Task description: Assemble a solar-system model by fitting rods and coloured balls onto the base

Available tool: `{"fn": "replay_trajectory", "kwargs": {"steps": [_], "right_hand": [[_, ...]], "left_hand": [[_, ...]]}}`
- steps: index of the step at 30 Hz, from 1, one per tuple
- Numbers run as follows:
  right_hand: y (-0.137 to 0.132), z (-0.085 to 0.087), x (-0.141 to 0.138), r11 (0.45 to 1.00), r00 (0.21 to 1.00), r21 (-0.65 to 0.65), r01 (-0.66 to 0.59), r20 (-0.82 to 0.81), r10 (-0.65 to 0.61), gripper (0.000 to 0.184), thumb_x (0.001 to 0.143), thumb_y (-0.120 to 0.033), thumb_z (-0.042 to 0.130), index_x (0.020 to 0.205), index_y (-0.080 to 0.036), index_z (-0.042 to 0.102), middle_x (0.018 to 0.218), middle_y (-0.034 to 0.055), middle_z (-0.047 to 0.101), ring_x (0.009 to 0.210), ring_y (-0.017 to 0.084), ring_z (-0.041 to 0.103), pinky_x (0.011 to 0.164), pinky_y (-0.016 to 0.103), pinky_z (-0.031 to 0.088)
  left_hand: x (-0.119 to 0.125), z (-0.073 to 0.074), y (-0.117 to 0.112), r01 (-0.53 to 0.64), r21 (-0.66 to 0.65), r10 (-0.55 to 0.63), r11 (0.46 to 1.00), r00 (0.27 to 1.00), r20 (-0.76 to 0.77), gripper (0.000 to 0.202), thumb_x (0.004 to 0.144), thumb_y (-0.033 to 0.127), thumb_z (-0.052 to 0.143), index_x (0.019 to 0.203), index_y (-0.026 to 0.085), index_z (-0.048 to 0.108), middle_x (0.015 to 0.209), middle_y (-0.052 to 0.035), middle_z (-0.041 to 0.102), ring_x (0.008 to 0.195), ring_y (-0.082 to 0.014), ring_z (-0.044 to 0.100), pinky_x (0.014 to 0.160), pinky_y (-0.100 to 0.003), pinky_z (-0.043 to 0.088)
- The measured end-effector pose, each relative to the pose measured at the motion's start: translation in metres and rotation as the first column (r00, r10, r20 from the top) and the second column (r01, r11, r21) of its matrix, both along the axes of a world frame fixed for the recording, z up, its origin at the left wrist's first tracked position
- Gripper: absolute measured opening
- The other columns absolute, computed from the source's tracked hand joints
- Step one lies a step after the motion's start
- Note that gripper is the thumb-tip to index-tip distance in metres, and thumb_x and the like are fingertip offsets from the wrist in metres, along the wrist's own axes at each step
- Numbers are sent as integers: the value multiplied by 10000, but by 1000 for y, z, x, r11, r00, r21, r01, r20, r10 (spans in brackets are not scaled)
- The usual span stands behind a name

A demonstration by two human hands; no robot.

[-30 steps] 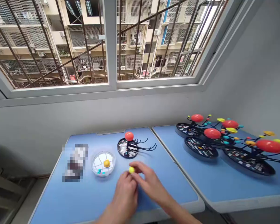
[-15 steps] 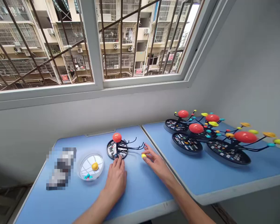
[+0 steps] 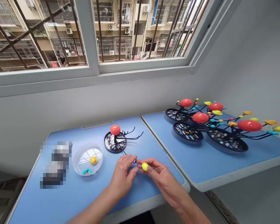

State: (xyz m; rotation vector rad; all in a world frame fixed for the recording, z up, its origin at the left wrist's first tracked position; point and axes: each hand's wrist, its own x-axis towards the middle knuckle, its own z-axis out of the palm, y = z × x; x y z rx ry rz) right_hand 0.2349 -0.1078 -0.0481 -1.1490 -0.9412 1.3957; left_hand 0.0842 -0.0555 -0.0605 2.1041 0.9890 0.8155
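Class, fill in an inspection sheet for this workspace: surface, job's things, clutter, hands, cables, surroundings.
Surface: blue table, with a second table butted against its right side.
Job's things: yellow ball; model with a red ball on top; its thin black arm runs to the hands.
Clutter: clear dish with beads; blurred item; finished models on the second table.
Hands: left hand pinches the arm's tip; right hand holds the yellow ball beside it.
Cables: nothing seen.
Surroundings: grey wall, barred window.
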Motion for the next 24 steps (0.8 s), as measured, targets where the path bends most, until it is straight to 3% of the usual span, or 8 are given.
{"fn": "replay_trajectory", "kwargs": {"steps": [4, 7, 13, 18, 24], "right_hand": [[10, -6, 6, 992, 947, -124, 8, -317, -47, 238, 675, -372, 690, 839, -209, 635, 791, 14, 611, 698, 122, 546, 650, 249, 438], [17, -8, 8, 985, 904, -173, -11, -424, -65, 269, 646, -337, 722, 870, -208, 647, 760, -3, 585, 639, 96, 527, 589, 221, 428], [26, -6, 9, 988, 889, -149, -51, -458, -23, 295, 664, -276, 721, 932, -232, 607, 755, -16, 596, 644, 70, 539, 627, 189, 453], [30, -4, 9, 973, 888, -223, -54, -456, -55, 311, 620, -239, 752, 877, -233, 578, 823, -10, 627, 696, 64, 577, 698, 172, 472], [30, -4, 7, 967, 903, -248, -48, -425, -64, 240, 626, -289, 749, 801, -216, 602, 764, -10, 611, 609, 64, 532, 543, 156, 444]], "left_hand": [[7, 2, 5, 8, 0, -8, 1000, 999, 52, 192, 806, 210, 511, 935, 219, 654, 852, -28, 683, 817, -172, 599, 883, -392, 412], [8, -3, 7, 9, 1, -10, 1000, 996, 89, 199, 829, 211, 477, 882, 220, 668, 788, -24, 680, 760, -164, 589, 822, -365, 425], [4, -14, 5, -4, -7, 5, 1000, 981, 196, 189, 826, 210, 487, 904, 197, 659, 773, -30, 671, 778, -165, 551, 723, -303, 447], [2, -16, 4, -6, -43, 17, 999, 966, 258, 176, 827, 203, 491, 876, 188, 660, 755, -27, 674, 767, -157, 554, 712, -282, 446], [5, -19, 6, 20, -23, -13, 1000, 960, 280, 187, 841, 196, 468, 868, 176, 652, 762, -30, 670, 736, -145, 562, 707, -277, 439]]}}
